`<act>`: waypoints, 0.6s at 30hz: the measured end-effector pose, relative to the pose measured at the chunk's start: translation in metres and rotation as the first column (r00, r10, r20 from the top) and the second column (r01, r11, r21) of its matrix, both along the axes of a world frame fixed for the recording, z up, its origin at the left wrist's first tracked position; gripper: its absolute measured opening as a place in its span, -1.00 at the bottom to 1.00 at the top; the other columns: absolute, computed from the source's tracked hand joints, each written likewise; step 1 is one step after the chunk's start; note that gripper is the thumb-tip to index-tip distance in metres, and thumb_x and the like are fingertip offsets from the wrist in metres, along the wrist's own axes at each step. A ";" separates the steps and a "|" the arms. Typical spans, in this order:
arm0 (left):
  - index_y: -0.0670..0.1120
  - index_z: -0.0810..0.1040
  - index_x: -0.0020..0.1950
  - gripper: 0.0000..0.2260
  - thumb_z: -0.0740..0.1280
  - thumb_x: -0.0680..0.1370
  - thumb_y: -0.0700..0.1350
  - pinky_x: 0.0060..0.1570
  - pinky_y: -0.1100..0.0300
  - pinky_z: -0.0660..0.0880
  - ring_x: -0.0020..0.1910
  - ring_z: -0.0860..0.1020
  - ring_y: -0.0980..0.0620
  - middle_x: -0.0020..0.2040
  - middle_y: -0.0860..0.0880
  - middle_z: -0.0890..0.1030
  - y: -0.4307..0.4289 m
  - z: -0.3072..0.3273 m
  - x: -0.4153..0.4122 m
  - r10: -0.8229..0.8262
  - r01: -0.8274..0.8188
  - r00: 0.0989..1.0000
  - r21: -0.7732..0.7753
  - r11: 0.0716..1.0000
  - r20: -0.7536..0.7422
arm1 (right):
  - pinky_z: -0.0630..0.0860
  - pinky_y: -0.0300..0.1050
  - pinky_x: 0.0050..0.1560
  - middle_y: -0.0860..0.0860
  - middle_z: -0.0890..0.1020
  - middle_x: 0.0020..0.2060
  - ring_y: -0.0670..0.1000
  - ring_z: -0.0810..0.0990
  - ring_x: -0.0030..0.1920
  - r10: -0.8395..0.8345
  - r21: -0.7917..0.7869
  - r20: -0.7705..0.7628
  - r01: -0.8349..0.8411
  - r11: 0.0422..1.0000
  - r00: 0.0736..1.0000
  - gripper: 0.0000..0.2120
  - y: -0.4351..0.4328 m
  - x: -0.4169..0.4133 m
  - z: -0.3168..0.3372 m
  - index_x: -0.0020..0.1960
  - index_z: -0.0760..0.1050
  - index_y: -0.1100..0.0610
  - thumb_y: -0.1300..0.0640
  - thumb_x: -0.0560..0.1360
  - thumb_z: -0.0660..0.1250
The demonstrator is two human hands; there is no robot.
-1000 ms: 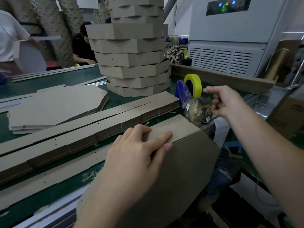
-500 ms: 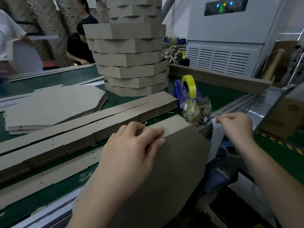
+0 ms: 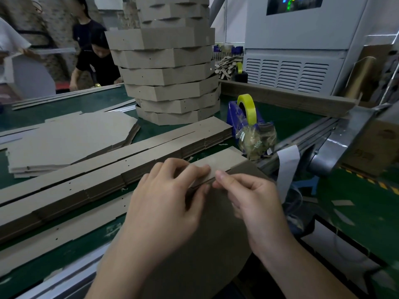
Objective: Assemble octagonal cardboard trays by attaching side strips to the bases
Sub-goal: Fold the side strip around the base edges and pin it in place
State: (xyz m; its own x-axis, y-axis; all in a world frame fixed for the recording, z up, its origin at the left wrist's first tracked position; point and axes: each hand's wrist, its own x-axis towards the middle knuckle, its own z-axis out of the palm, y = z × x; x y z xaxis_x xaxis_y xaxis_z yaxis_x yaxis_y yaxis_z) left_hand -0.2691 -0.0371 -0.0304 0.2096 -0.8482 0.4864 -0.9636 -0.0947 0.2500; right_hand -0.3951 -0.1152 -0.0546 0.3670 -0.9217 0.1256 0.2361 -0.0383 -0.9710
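An octagonal cardboard base (image 3: 205, 244) tilts up off the green table's near edge. A folded side strip (image 3: 226, 158) lies along its top edge. My left hand (image 3: 168, 203) grips that joint, fingers curled over the strip and thumb on the base. My right hand (image 3: 248, 197) pinches at the same joint just right of the left fingertips; a piece of tape there is too small to make out. A blue dispenser (image 3: 234, 119) with a yellow tape roll (image 3: 248, 106) stands behind the strip's right end.
A tall stack of finished trays (image 3: 170, 83) stands at the back centre. Flat bases (image 3: 69, 139) lie left, long side strips (image 3: 97, 173) run across the middle. A grey machine (image 3: 302, 50) fills the right rear. Other people work at the far left.
My right hand came back from the tape dispenser, down and left, to the joint beside my left fingertips. My left hand kept its grip on the strip and base.
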 end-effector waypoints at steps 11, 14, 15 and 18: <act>0.34 0.48 0.24 -0.73 0.15 0.57 0.17 -0.02 0.10 0.42 0.11 0.46 0.06 0.12 0.12 0.48 0.008 0.007 0.000 -0.046 0.051 0.996 0.074 0.996 -0.073 | 0.17 -0.34 -0.57 -0.04 0.33 -0.59 -0.14 0.24 -0.59 0.155 0.082 -0.135 -0.145 0.986 0.979 -0.75 -0.004 -0.010 -0.005 -0.32 0.68 0.02 -0.14 0.34 0.39; 0.28 0.58 0.03 -0.70 0.08 0.56 0.27 0.01 0.11 0.38 0.05 0.48 0.11 0.04 0.18 0.52 0.004 0.011 -0.007 0.019 -0.016 0.988 0.021 1.000 -0.153 | 0.15 -0.31 -0.55 -0.03 0.38 -0.55 -0.15 0.23 -0.59 0.273 0.097 -0.126 -0.262 0.960 0.954 -0.77 -0.004 -0.012 -0.005 -0.32 0.66 0.01 -0.12 0.33 0.37; 0.21 0.58 -0.06 -0.70 0.11 0.55 0.28 -0.05 0.11 0.37 -0.01 0.50 0.08 -0.02 0.16 0.54 0.001 0.012 -0.011 0.061 -0.063 0.989 -0.009 0.998 -0.138 | 0.16 -0.30 -0.54 -0.03 0.38 -0.54 -0.15 0.24 -0.58 0.301 0.096 -0.138 -0.290 0.952 0.943 -0.78 -0.003 -0.012 -0.005 -0.33 0.66 0.00 -0.11 0.34 0.36; 0.11 0.54 -0.21 -0.72 0.20 0.46 0.27 -0.31 0.16 0.23 -0.18 0.49 0.04 -0.17 0.11 0.55 -0.006 0.015 -0.019 0.176 -0.181 0.980 -0.052 0.982 -0.089 | 0.16 -0.28 -0.53 0.00 0.43 -0.53 -0.14 0.25 -0.59 0.342 0.120 -0.198 -0.324 0.938 0.918 -0.74 -0.004 -0.012 -0.003 -0.37 0.64 -0.04 -0.03 0.47 0.35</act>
